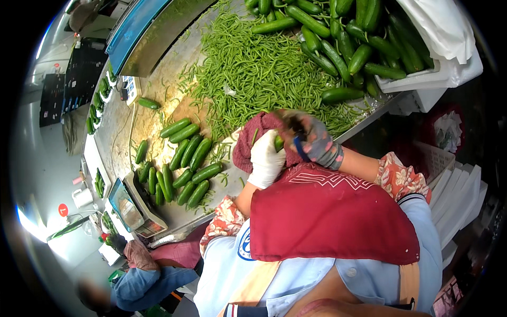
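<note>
My left hand (265, 165), in a white glove, is closed around a green cucumber (279, 143), most of which its fingers hide. A maroon cloth (244, 150) bunches around that hand and runs up behind the cucumber. My right hand (317, 142), in a grey glove with pink patches, curls over the cloth's right end, close against the cucumber. Motion smears its fingertips, and a blue band (301, 149) shows beside its palm. Left of my hands, several cucumbers (199, 154) lie in loose rows on the metal table (119, 132).
A wide heap of green beans (248, 68) covers the table's middle. More cucumbers (343, 47) spill from a white crate (449, 74) at the far right. A scale (140, 208) stands at the left edge, near another person (153, 280). A blue-edged metal chute (140, 34) rises at the back.
</note>
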Demonstrator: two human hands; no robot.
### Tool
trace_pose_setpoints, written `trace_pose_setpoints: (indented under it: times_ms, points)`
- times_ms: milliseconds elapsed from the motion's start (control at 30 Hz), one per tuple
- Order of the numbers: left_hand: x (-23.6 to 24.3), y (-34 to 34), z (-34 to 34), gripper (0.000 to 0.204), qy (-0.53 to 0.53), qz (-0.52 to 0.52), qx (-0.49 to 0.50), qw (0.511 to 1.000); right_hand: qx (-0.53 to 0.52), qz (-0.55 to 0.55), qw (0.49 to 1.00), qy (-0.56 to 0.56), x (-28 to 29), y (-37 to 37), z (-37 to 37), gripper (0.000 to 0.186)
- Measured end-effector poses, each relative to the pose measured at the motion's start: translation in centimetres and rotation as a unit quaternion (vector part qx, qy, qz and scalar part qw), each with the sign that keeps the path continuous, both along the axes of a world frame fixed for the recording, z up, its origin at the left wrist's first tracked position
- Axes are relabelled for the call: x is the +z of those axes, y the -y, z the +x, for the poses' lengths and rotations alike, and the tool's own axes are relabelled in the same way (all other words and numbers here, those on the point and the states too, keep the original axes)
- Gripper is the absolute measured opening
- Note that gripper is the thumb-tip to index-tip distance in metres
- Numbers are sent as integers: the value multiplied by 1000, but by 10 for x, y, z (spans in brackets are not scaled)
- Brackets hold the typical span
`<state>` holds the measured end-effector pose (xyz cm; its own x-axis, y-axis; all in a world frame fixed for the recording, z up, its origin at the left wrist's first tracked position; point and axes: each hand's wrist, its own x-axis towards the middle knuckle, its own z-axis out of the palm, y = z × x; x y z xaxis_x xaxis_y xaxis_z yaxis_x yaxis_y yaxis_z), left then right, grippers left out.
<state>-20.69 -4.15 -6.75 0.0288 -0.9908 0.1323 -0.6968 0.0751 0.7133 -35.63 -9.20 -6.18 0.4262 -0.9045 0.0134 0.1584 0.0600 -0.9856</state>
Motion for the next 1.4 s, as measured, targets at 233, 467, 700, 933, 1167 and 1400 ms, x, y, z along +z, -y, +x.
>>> trace_pose_setpoints:
  times_ms: [233, 467, 700, 933, 1167, 1400]
  points:
    - [-6, -2, -5, 17, -14, 13, -30, 999, -120, -246, 949, -154, -24, 1, 11, 39]
    - [-14, -4, -3, 16, 13, -22, 8, 1000, 62, -119, 987, -83, 1, 4, 0, 47]
    - [-14, -1, -8, 18, 3, 14, -11, 1000, -1, 66, 990, -123, -3, 2, 1, 47]
    - [-29, -7, -2, 13, -20, 28, -29, 999, 44, -297, 950, -85, -1, 3, -4, 60]
    - [-13, -5, -8, 18, -12, -43, -15, 999, 39, 129, 986, -99, -6, 6, -6, 53]
    - [35, 1, 11, 24, -86, -99, -16, 991, -16, -157, 984, -84, -44, -1, -9, 51]
